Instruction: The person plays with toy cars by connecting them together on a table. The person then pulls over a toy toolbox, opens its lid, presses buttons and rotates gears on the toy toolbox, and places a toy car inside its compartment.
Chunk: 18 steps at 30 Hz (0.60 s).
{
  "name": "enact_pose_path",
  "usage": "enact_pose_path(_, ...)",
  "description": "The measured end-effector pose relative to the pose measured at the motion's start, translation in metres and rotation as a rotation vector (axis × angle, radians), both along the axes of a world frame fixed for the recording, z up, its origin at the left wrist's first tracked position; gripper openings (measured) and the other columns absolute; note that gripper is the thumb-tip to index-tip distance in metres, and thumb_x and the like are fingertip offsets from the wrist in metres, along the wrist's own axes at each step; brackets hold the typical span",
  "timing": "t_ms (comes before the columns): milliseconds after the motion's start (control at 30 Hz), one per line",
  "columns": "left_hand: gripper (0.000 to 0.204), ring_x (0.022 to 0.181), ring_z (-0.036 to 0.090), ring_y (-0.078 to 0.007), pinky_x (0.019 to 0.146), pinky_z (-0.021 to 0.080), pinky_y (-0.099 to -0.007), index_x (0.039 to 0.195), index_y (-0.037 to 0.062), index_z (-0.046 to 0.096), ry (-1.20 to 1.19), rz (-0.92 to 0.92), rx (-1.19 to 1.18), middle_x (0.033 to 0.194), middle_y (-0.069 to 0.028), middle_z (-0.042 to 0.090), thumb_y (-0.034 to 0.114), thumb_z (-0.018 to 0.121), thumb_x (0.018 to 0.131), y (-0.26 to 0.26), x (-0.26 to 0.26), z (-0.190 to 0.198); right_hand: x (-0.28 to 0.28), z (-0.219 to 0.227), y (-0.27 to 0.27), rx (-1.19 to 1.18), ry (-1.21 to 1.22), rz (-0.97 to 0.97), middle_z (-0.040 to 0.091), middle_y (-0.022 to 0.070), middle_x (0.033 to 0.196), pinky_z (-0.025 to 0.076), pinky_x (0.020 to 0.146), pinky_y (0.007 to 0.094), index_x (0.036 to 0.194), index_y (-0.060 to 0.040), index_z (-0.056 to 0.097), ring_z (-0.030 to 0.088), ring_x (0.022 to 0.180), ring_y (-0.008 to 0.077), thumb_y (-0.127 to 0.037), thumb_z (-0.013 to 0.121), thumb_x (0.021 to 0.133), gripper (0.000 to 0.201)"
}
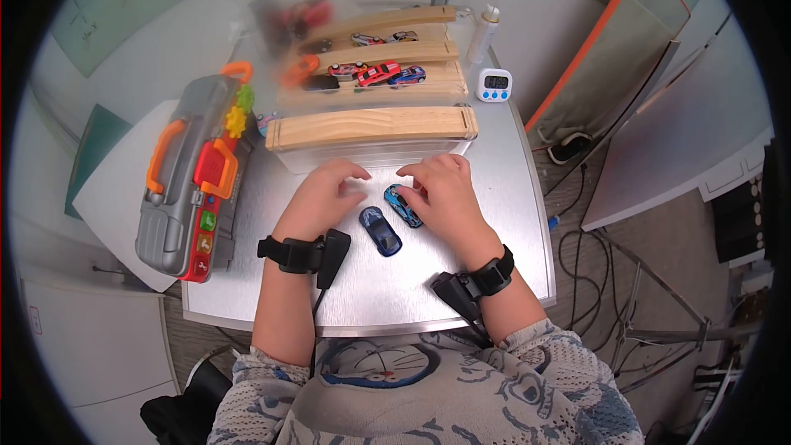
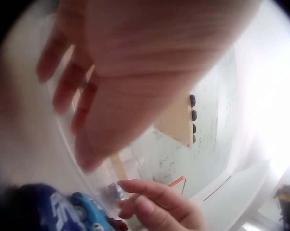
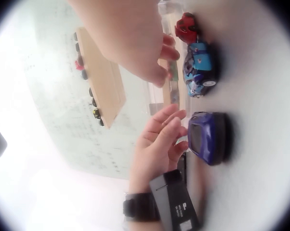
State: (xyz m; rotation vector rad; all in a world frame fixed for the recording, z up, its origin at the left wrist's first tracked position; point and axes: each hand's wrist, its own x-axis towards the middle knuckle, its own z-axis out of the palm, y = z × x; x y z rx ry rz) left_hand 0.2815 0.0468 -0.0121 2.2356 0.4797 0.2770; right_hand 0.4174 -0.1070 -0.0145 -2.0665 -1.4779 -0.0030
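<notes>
On the metallic table lie a dark blue toy car (image 1: 381, 231) and, up and right of it, a light blue one (image 1: 395, 201). My left hand (image 1: 320, 198) hovers to the left of both, fingers loosely bent, holding nothing. Nearest the light blue car is my right hand (image 1: 449, 202), its thumb overlapping that car's edge in the head view; the right wrist view shows a gap between this hand (image 3: 128, 41) and the light blue car (image 3: 198, 70). A red toy car (image 3: 186, 28) stands beyond it there, hidden in the head view.
Behind the hands is a clear bin with a wooden front piece (image 1: 371, 125) and wooden racks of toy cars (image 1: 379, 74). A grey toolbox (image 1: 185, 173) stands left; a white timer (image 1: 493, 85) and a spray bottle (image 1: 484, 33) are at back right.
</notes>
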Motion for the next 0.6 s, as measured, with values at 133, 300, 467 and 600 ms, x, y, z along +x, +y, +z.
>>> enact_pose_path(133,0.036,0.1,0.05,-0.0213,0.088,0.04,-0.0323,0.094,0.0071,0.063,-0.186,-0.289,0.056,0.101,-0.0049,0.056,0.009,0.075,0.06,-0.002,-0.002,0.001,0.006,-0.001,-0.003,0.001,0.098,0.254,0.061,0.003,0.101,0.027,0.098,0.0428,0.093,-0.0131,0.065,0.049,0.105,0.0222,-0.013,0.061,0.074,0.02)
enact_pose_path(300,0.038,0.1,0.048,-0.024,0.091,0.036,-0.032,0.09,0.0082,0.063,0.045,-0.363,-0.059,0.1,-0.0063,0.055,0.012,0.078,0.055,-0.004,0.002,-0.007,0.007,-0.01,-0.003,-0.113,0.112,0.267,0.06,0.0013,0.108,0.025,0.1,0.0424,0.095,-0.0129,0.065,0.046,0.111,0.0228,-0.011,0.06,0.073,0.023)
enact_pose_path(467,0.037,0.1,0.048,-0.0251,0.09,0.037,-0.0323,0.089,0.0075,0.063,0.089,-0.346,-0.026,0.098,-0.0073,0.055,0.016,0.079,0.056,-0.002,0.002,-0.006,0.008,-0.008,-0.003,-0.134,0.136,0.21,0.059,0.0008,0.113,0.026,0.099,0.039,0.101,-0.0112,0.064,0.044,0.114,0.0245,-0.014,0.064,0.072,0.029)
enact_pose_path(600,0.045,0.1,0.047,-0.0267,0.089,0.037,-0.0328,0.092,0.007,0.061,0.076,-0.241,0.035,0.097,-0.009,0.055,0.024,0.08,0.056,-0.01,0.002,-0.004,0.008,-0.012,0.0,-0.122,0.118,0.182,0.058,0.0028,0.113,0.027,0.098,0.0379,0.104,-0.011,0.062,0.044,0.114,0.0246,-0.017,0.065,0.072,0.033)
